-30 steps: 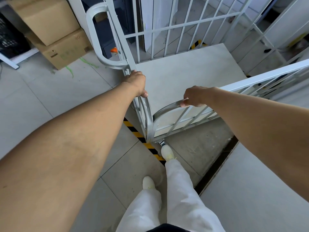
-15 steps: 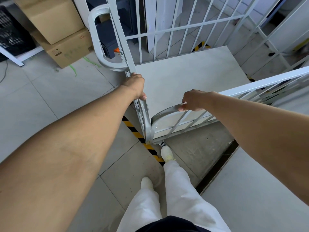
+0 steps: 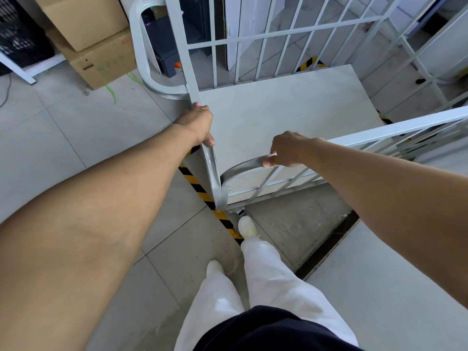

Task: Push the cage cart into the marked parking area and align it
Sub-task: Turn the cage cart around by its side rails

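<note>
Trousers: white trousers (image 3: 266,287) fill the bottom of the view, below a dark hem.
Shoes: two pale shoes on the tiled floor. The right shoe (image 3: 247,226) is forward, with its toe just behind the cart's near corner, and the left shoe (image 3: 214,266) is behind it.
Floor channel: a dark slot (image 3: 326,249) runs diagonally on the right, between a rough concrete patch and a smooth slab.
Striped tape: a black-and-yellow line (image 3: 200,191) crosses the floor diagonally from under the left wrist to the right shoe.
Cage cart: the white barred cage cart (image 3: 278,110) stands straight ahead. Its near corner post comes down on the striped tape, and its pale deck lies to the right of that line.
Left hand: the left hand (image 3: 197,122) is clenched around the cart's left side rail (image 3: 182,46), thumb down on the inner face.
Right hand: the right hand (image 3: 288,149) is wrapped around the curved grey handle (image 3: 243,165) on the near panel, thumb pointing left along it.
Far handle: a second looped handle (image 3: 138,46) hangs off the left rail, further along.
Far tape: a short striped piece (image 3: 307,63) shows beyond the far bars.
Cardboard boxes: two stacked cardboard boxes (image 3: 101,59) stand left of the cart. The lower one reads "40" at its top right corner. Its small dark print and faded green print are too blurred to read.
Crate: a black lattice crate (image 3: 17,39) sits at the far left on a white frame.
</note>
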A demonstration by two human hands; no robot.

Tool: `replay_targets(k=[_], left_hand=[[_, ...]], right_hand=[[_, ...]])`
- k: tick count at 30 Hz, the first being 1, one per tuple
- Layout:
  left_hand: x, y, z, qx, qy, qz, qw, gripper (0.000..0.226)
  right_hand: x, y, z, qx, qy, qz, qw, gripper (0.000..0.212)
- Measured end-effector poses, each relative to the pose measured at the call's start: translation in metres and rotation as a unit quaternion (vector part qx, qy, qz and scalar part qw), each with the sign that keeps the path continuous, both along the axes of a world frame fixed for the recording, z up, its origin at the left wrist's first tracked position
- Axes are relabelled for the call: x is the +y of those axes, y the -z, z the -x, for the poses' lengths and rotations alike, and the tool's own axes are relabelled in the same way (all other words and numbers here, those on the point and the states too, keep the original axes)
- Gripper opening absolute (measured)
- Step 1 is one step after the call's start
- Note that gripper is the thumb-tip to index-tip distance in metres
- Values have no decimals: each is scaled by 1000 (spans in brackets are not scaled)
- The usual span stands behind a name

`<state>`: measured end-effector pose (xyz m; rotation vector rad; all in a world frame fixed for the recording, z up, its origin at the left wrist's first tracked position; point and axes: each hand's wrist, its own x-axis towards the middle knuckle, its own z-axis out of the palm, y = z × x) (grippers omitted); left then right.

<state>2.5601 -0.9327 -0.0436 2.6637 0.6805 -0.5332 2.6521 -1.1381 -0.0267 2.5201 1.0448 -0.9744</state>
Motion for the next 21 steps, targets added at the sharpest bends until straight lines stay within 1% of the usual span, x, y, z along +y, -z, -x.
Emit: replay_targets(k=[3,13,16,21], left_hand=[[-1,-3,-1,4,10,-21,1000,65],[4,-2,-4,13,10,-25,1000,57],[5,-2,-1,15,30,-23,999,62],[3,-9,3,17,29,-13,999,80]], right_hand=[[-1,-2,0,-2,1,-13,1000,60],[0,0,-1,-7,10,-14,1000,61],[0,1,2,-4,22,-12,1000,61],[-2,6,10,5,56,-13,998,56]])
